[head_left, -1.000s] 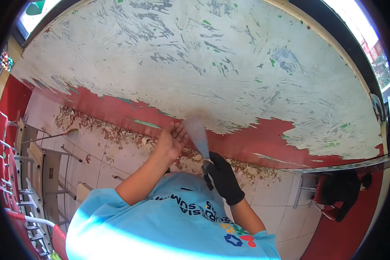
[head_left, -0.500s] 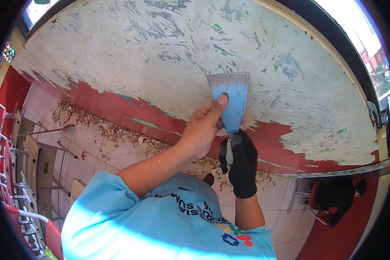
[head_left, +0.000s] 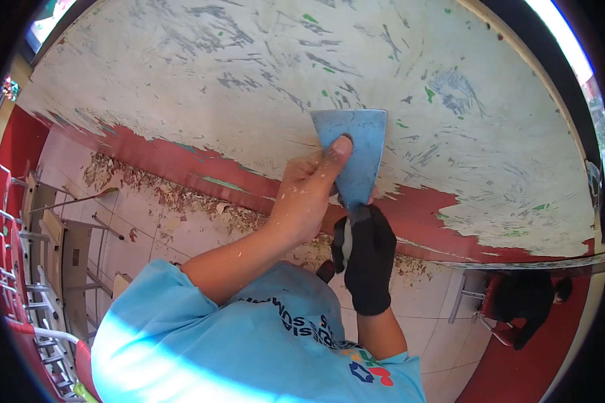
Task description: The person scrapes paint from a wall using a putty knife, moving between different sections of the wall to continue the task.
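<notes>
Because the bare left hand (head_left: 304,195) pinches the scraper (head_left: 360,151) by its blade, thumb in front and fingers behind, a slip toward the edge could cut the skin. The gloved right hand (head_left: 371,252) is closed round the handle. The scraper stands before the patchy wall (head_left: 181,101), contact undeterminable; a tilted corner could gouge it. Loose flakes (head_left: 111,173) below could unsettle footing.

Everything's shot from one head cam, super wide fisheye so edges bow and corners go black. It points forward and down over the wearer's own blue shirt (head_left: 235,349), with the left hand (head_left: 301,201) and right hand (head_left: 371,262) pretty close, mid-frame. Wall (head_left: 249,117) fills the top, floor (head_left: 420,302) sits below, and someone seated (head_left: 523,297) is way off right.
</notes>
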Demonstrator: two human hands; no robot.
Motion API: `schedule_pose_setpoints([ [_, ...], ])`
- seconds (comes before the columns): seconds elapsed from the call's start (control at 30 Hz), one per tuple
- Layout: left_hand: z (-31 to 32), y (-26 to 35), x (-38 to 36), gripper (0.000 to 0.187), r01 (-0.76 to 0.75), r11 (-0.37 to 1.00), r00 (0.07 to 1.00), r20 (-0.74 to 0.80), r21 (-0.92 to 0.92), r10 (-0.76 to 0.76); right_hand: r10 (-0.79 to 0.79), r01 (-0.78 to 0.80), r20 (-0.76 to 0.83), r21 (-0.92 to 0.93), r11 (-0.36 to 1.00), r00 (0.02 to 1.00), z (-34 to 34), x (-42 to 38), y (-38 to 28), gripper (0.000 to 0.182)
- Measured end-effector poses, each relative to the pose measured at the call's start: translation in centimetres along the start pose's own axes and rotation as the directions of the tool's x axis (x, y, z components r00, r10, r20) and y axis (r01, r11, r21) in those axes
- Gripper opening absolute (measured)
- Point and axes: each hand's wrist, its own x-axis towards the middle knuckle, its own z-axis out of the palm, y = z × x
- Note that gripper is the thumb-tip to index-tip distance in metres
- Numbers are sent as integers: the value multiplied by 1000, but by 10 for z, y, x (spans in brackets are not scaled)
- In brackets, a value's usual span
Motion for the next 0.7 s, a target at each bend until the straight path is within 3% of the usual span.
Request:
schedule_pose_setpoints([
  [0.1, 5, -1, -3, 45, -12, 1000, 999, -32, -12, 11, -5, 7, 32, -86, 996, 999, -5, -2, -12, 22],
  [0.27, 7, 12, 3, 45, -21, 999, 995, -94, -29, 18, 20, -19, 30, -11, 1000, 999, 5, 7, -15, 21],
  [0.33, 5, 10, 4, 45, -75, 997, 997, -29, -6, 75, 30, -31, 30, 43, 999, 999, 6, 4, -15, 21],
  [0.43, 12, 4, -3, 46, 0, 999, 998, -66, -43, -3, 52, -47, 66, -75, 996, 996, 2, -2, -24, 22],
  [0.53, 6, 21, 7, 46, -128, 991, 992, 9, -34, 129, 91, -87, 40, -95, 992, 995, 3, 6, -29, 24],
  [0.6, 5, 15, 4, 46, -78, 996, 996, -33, -37, 77, -83, 96, 100, -135, 986, 991, 5, 16, -20, 23],
  [0.63, 5, 14, 3, 46, -39, 999, 998, -58, -36, 37, -84, 99, 113, -136, 986, 990, 4, 10, -18, 23],
  [0.67, 13, 14, -4, 47, 58, 997, 993, -103, -41, -62, -6, 10, 54, -77, 997, 999, 0, -3, -14, 23],
  [0.7, 11, 15, -1, 47, 44, 998, 993, -105, -48, -49, 71, -71, 3, -19, 997, 997, -3, -8, -13, 23],
])
